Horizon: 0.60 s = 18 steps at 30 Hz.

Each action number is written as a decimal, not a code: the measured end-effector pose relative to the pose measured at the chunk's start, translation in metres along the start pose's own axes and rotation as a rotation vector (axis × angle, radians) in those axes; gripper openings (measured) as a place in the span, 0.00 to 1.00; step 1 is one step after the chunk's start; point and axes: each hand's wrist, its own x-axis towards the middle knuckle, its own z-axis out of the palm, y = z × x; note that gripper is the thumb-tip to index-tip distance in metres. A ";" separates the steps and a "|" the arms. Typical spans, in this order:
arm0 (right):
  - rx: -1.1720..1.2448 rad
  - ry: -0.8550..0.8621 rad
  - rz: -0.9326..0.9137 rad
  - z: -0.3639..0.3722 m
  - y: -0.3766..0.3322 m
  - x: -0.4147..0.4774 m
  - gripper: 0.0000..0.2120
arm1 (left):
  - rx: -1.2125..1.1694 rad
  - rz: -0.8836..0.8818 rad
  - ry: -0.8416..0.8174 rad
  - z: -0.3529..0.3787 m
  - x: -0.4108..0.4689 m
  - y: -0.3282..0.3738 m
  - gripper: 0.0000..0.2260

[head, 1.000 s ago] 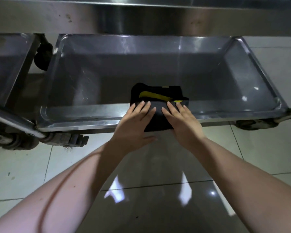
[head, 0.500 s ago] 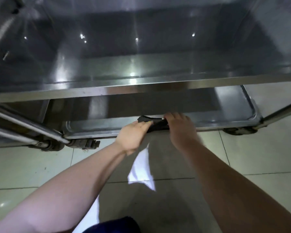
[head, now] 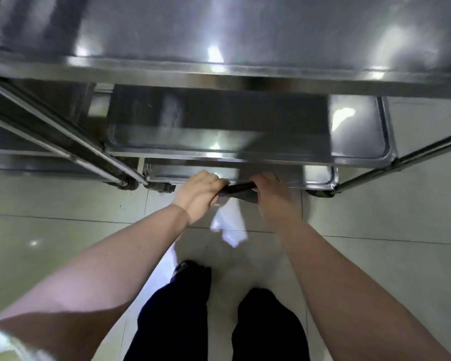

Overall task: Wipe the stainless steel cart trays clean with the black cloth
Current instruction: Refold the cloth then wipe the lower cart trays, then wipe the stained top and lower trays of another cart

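The black cloth (head: 238, 192) is stretched between my two hands at the front edge of the bottom cart tray (head: 320, 175). My left hand (head: 199, 195) grips its left end with curled fingers. On the other end, my right hand (head: 271, 196) holds the cloth, fingers curled over it. Above the bottom tray lie the middle tray (head: 359, 131) and the top tray (head: 245, 35), all stainless steel and shiny. Most of the bottom tray is hidden under the middle one. The picture is blurred by motion.
Steel cart posts run diagonally at the left (head: 63, 142) and right (head: 414, 157). Caster wheels (head: 162, 187) sit under the bottom tray. Glossy floor tiles (head: 50, 230) surround the cart. My legs in dark trousers (head: 219, 321) stand just in front of it.
The view has risen, so all three trays now show. My hands went from lying flat on the cloth in the bottom tray to gripping it at the tray's front edge.
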 end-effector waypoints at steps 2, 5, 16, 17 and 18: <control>-0.012 0.049 -0.045 -0.043 -0.028 -0.021 0.14 | -0.042 -0.044 0.004 -0.048 -0.022 0.018 0.15; 0.000 0.109 -0.160 -0.106 -0.072 -0.046 0.13 | -0.075 -0.158 0.020 -0.133 -0.053 0.049 0.10; -0.171 0.149 -0.592 -0.317 -0.281 -0.088 0.10 | 0.083 -0.321 0.341 -0.394 -0.202 0.097 0.11; -0.191 0.167 -0.635 -0.326 -0.300 -0.091 0.09 | 0.104 -0.325 0.363 -0.409 -0.215 0.094 0.11; -0.201 0.187 -0.668 -0.334 -0.319 -0.093 0.09 | 0.121 -0.329 0.388 -0.425 -0.228 0.091 0.11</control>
